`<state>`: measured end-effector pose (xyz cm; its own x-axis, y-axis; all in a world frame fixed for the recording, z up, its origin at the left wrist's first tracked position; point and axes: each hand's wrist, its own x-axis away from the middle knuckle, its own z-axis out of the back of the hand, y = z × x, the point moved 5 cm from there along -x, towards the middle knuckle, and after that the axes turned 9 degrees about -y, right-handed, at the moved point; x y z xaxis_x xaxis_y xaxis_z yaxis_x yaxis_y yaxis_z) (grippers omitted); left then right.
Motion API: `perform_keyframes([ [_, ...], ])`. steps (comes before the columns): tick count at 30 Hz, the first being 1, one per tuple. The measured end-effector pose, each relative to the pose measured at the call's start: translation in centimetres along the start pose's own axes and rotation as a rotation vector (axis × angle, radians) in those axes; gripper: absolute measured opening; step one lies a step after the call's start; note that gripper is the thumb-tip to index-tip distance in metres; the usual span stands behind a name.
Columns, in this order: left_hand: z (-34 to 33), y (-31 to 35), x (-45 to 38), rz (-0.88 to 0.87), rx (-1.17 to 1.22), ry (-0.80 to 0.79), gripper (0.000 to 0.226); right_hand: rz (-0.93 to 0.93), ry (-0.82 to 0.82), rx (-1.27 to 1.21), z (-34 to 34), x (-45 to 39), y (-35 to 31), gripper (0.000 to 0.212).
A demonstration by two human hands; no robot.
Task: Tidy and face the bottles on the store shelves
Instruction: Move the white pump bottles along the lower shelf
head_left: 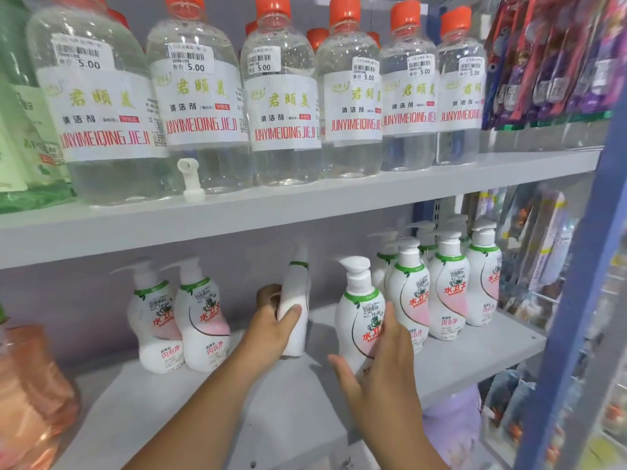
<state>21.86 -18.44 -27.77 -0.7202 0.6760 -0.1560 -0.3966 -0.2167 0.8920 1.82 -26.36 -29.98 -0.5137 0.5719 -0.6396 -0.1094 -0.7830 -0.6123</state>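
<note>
On the lower shelf (190,401) stand white pump bottles with green collars and pink labels. My left hand (271,329) grips one pump bottle (296,310) that is turned sideways, its label facing away. My right hand (383,364) holds another pump bottle (359,313) by its front and side, label towards me. Two pump bottles (179,320) stand to the left, and several more (448,283) are grouped at the right. The upper shelf (305,201) carries a row of large clear bottles (281,96) with orange caps.
A loose white pump nozzle (190,179) stands on the upper shelf between clear bottles. A green bottle (20,113) is at upper left, an orange jug (30,395) at lower left. Hanging packets (549,56) and a blue upright (576,300) lie to the right.
</note>
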Motion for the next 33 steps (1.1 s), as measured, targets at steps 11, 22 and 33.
perform_keyframes([
  [11, -2.4, 0.8, 1.5, -0.025, 0.282, -0.221, 0.072, -0.096, 0.013, 0.052, 1.3, 0.1, 2.4, 0.081],
  [22, -3.7, 0.5, 1.1, -0.073, 0.231, -0.184, 0.049, -0.050, 0.105, 0.058, 1.9, -0.9, 3.2, 0.062],
  [33, -5.5, 1.6, 0.9, -0.099, 0.279, -0.222, 0.040, -0.113, 0.138, 0.260, 1.3, -1.9, 3.0, 0.060],
])
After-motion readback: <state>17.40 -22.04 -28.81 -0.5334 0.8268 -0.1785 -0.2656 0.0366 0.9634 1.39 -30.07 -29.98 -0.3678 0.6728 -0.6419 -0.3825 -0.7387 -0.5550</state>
